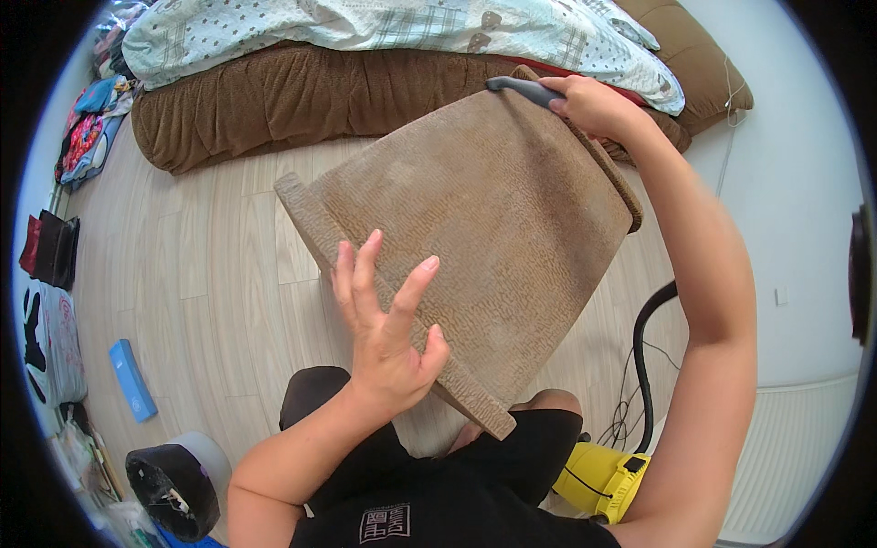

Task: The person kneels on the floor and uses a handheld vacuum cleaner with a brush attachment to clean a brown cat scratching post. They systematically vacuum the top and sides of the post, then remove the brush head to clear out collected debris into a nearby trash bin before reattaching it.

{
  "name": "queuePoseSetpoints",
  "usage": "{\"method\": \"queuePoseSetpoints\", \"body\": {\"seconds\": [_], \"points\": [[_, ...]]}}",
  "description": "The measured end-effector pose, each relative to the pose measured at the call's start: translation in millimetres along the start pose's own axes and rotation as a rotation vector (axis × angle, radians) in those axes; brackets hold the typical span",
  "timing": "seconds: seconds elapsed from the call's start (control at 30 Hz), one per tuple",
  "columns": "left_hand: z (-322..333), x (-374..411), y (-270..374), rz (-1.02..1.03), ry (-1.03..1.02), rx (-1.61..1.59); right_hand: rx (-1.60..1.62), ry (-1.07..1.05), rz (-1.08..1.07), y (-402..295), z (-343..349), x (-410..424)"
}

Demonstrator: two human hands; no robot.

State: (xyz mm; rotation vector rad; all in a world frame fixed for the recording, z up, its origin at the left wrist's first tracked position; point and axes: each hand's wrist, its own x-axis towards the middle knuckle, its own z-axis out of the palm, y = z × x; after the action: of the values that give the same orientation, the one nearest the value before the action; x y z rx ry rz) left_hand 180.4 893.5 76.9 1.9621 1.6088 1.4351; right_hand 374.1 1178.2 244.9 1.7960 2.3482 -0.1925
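A tan, textured upholstered piece (452,212), perhaps a stool or seat cushion, lies before me, tilted, with a raised edge at each end. My right hand (593,106) grips a grey plastic handle-like tool (524,89) at its far right corner; the curved end of the tool lies over the fabric's far edge. A dark, damp-looking band runs down the fabric below it. Over the near left edge is my left hand (390,342), fingers spread and holding nothing; whether its palm touches the fabric is unclear.
A brown sofa (308,103) with a patterned blanket (411,24) stands at the back. A yellow vacuum cleaner (596,472) with a black hose (640,356) is at lower right. A blue box (133,380), a lined trash bin (175,486) and bags (55,342) are at left.
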Motion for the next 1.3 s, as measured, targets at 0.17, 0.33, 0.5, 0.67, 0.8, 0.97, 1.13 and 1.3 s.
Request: {"method": "queuePoseSetpoints", "body": {"seconds": [0.17,0.33,0.5,0.67,0.8,0.97,1.13,1.3], "points": [[-3.5,-2.0,-3.3,-0.018,0.003,0.021,-0.098,-0.128,-0.133,-50.5,-15.3,-18.8],[0.9,-1.7,-3.8,-0.007,0.025,-0.005,-0.176,-0.074,-0.22,-34.6,-8.4,-16.6],[1.5,-1.4,-0.4,-0.006,0.027,-0.055,-0.257,0.071,-0.265,-1.7,-2.4,-8.3],[-1.3,-3.0,-4.3,-0.049,0.029,-0.073,-0.173,-0.071,-0.213,-65.9,-15.9,-45.7],[-0.2,-2.1,-5.4,-0.042,0.029,-0.067,-0.202,-0.017,-0.322,-60.5,-6.3,-52.7],[-2.5,-1.3,-2.8,-0.034,0.012,-0.033,-0.113,-0.061,-0.22,-71.8,-8.3,-55.9],[-4.4,-3.1,-2.0,-0.048,-0.006,-0.025,-0.029,-0.115,-0.232,-89.0,-3.8,-74.7],[-5.9,-2.8,-3.5,-0.054,-0.006,-0.038,0.018,-0.081,-0.458,-105.8,8.8,-83.2]]}}
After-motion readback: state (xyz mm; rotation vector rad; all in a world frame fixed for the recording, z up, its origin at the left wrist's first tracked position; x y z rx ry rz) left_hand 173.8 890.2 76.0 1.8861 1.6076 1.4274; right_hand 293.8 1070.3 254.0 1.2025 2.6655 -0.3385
